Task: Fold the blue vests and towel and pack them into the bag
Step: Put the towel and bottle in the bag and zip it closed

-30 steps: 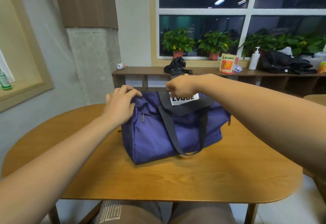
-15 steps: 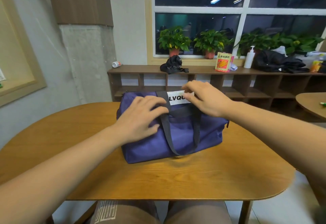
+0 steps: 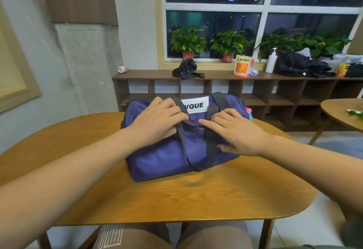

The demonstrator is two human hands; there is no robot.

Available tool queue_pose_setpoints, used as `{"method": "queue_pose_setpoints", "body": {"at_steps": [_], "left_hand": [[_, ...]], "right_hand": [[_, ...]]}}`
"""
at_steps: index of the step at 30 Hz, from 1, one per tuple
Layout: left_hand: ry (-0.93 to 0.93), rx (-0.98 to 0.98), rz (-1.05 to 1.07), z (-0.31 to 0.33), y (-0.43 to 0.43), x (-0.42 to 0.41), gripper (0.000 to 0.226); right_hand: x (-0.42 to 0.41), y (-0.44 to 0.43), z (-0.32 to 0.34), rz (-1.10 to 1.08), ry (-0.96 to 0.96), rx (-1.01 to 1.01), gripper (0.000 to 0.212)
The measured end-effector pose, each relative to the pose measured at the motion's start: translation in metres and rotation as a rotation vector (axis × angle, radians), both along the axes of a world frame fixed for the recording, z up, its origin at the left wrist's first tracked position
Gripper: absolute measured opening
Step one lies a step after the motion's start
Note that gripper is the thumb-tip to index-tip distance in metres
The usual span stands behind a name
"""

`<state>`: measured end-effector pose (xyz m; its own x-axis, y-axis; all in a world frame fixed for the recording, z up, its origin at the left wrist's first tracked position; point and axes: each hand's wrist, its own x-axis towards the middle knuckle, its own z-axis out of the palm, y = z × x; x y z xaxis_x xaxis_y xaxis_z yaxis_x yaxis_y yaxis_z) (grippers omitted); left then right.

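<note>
Pressing on purple bag (image 3: pixel 167 160) atop tabletop (image 3: pixel 196 199): left hand (image 3: pixel 157 123), right hand (image 3: pixel 237 133), fingers flat, gripping nothing.

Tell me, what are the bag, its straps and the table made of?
Bag: soft woven cloth, probably nylon; it creases and has a faint sheen. Straps: flat dark grey webbing, matte, likely synthetic. Table: wood or wood veneer; grain lines show under a smooth, slightly shiny coat.

Bag (image 3: pixel 167 158) fills mid-table (image 3: pixel 196 199); bare wood lies all around it.
</note>
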<state>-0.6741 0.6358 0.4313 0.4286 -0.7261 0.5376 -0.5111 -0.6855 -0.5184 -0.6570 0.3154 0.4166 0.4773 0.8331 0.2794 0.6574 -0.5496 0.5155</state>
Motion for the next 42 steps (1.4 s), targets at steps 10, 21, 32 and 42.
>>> {"method": "queue_pose_setpoints", "body": {"at_steps": [10, 21, 32, 42], "left_hand": [[0.146, -0.043, 0.046, 0.014, 0.002, 0.011, 0.057], [0.467, -0.678, 0.060, 0.082, 0.007, 0.047, 0.047], [0.790, -1.266, 0.308, 0.069, 0.021, 0.100, 0.038], [0.484, -0.993, 0.343, 0.067, 0.043, 0.076, 0.042]], "right_hand": [[0.008, 0.016, -0.007, 0.190, -0.023, 0.280, 0.020], [0.045, 0.024, 0.098, 0.046, 0.176, 0.853, 0.014], [0.128, 0.084, 0.121, -0.469, 0.272, 0.731, 0.035], [0.088, 0.102, 0.077, -0.168, 0.045, 0.738, 0.030]]}}
